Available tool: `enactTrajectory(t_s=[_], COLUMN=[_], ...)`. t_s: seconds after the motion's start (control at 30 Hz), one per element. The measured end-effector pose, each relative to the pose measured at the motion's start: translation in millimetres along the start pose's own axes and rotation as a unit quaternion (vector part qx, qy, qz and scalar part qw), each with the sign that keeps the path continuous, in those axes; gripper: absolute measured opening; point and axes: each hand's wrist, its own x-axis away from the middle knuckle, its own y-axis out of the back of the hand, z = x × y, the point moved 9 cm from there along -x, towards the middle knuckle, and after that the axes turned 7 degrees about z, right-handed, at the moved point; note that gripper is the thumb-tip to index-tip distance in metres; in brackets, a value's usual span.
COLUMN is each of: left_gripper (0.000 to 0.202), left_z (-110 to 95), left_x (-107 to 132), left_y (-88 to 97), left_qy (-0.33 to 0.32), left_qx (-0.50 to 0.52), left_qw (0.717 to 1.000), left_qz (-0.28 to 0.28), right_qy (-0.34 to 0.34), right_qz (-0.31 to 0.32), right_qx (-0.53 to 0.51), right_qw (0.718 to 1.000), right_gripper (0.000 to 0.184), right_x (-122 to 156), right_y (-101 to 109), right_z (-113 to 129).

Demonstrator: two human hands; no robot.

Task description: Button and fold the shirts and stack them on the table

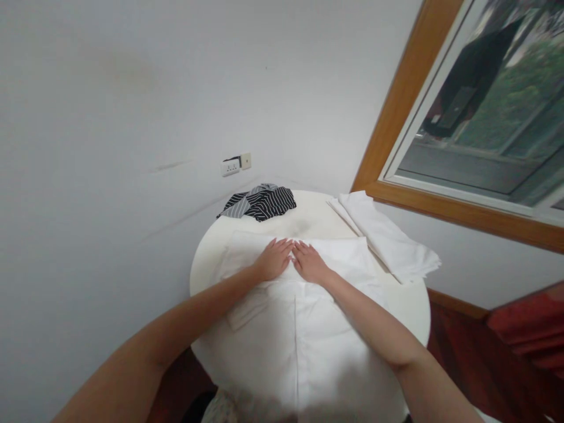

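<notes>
A white cloth garment (273, 335) is spread over the round white table (308, 202), with a seam running down its middle and what looks like a pocket at its left. Its near end hangs over the table's front edge. My left hand (274, 259) lies flat on the upper part of the garment, fingers stretched out. Beside it, my right hand (309, 262) is also flat on the cloth, and the fingertips of both almost meet near the middle. Neither hand grips anything.
Folded white cloth (388, 238) lies at the table's right, partly over the edge. A crumpled black-and-grey striped cloth (268, 202) sits at the back left. Behind are a wall with a socket (230, 168) and a wood-framed window (365, 182). Red fabric (529, 320) shows at lower right.
</notes>
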Motion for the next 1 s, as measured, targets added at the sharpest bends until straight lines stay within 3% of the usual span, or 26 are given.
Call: enactTrajectory(t_s=[0.1, 0.3, 0.43, 0.6, 0.83, 0.9, 1.0], left_gripper=[0.048, 0.051, 0.051, 0.045, 0.024, 0.024, 0.028], left_z=[27, 81, 109, 137, 138, 137, 143], left_x=[11, 40, 53, 60, 38, 35, 27], left_y=[-9.0, -5.2, -3.7, 17.8, 39.0, 52.9, 83.1], left_qy=[0.038, 0.113, 0.173, 0.252, 0.2, 0.2, 0.231], left_qx=[-0.009, -0.031, -0.054, -0.095, -0.141, -0.149, -0.17], left_qw=[0.999, 0.993, 0.983, 0.962, 0.969, 0.968, 0.958], left_qz=[0.003, -0.007, -0.009, -0.032, 0.033, 0.021, -0.01], right_qy=[-0.042, -0.191, -0.259, -0.277, -0.189, -0.18, -0.191], right_qz=[0.016, -0.025, -0.06, -0.07, 0.021, 0.012, -0.053], right_qx=[0.006, 0.071, 0.105, 0.155, 0.267, 0.28, 0.306], right_qw=[0.999, 0.979, 0.958, 0.946, 0.945, 0.943, 0.931], right_gripper=[0.059, 0.06, 0.056, 0.045, 0.034, 0.032, 0.031], right_x=[4, 51, 78, 84, 56, 51, 45], right_y=[-10, 6, 15, 31, 49, 60, 88], right_z=[-27, -129, -167, -176, -171, -170, -166])
